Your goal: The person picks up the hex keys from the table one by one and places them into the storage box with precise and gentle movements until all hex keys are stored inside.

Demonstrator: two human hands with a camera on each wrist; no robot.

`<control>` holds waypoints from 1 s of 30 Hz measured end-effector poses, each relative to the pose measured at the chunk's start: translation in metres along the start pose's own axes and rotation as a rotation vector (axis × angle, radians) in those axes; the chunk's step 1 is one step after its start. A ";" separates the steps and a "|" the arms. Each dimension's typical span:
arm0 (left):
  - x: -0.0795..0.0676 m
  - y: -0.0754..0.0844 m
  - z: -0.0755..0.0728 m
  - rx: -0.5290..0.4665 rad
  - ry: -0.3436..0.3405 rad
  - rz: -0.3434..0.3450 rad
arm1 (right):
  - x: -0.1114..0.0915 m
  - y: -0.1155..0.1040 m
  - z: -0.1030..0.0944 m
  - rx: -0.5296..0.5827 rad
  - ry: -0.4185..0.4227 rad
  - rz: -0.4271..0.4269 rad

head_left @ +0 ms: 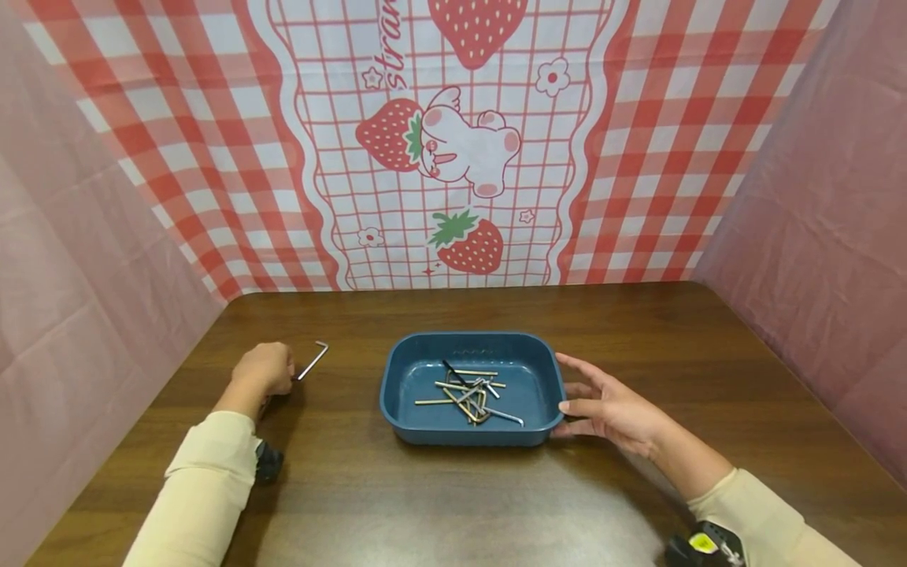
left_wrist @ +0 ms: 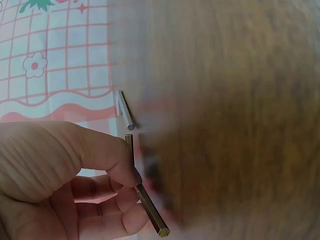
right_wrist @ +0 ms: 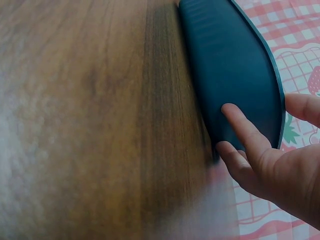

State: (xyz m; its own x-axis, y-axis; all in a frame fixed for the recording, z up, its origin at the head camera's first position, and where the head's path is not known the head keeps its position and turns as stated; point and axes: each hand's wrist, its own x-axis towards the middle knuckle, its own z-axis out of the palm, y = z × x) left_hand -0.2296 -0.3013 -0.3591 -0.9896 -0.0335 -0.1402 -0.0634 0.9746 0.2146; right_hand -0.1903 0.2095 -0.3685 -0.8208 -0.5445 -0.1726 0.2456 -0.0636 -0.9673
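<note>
Low over the left of the table, my left hand (head_left: 265, 368) pinches a brass-coloured hex key (left_wrist: 152, 212) between thumb and fingers. Both ends of its straight rod stick out in the left wrist view; any bend is hidden. Beside that hand a silver L-shaped hex key (head_left: 313, 361) lies on the wood. A blue rectangular tray (head_left: 468, 435) holds a jumbled pile of several brass, silver and black hex keys (head_left: 473, 394). Around its right end, my right hand (head_left: 616, 413) has its fingers spread, their tips touching the outer wall and rim (right_wrist: 277, 75).
The brown wooden table (head_left: 453, 504) runs back to a red-and-white strawberry cloth (head_left: 638, 197). Pink cloth hangs on the left (head_left: 85, 236) and right sides (head_left: 815, 213). A dark device is strapped under each wrist.
</note>
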 end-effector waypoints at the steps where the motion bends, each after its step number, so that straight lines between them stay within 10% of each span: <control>1: 0.000 0.000 -0.001 -0.002 0.003 -0.003 | 0.000 0.000 0.000 0.000 0.001 0.000; 30: -0.016 0.049 -0.037 -0.004 0.121 0.258 | 0.002 0.003 0.000 -0.007 0.010 -0.010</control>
State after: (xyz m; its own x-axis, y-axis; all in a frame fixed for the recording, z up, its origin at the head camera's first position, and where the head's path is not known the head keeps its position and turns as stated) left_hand -0.2220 -0.2610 -0.3103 -0.9813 0.1892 0.0357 0.1923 0.9534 0.2326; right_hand -0.1907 0.2084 -0.3720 -0.8281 -0.5359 -0.1644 0.2336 -0.0632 -0.9703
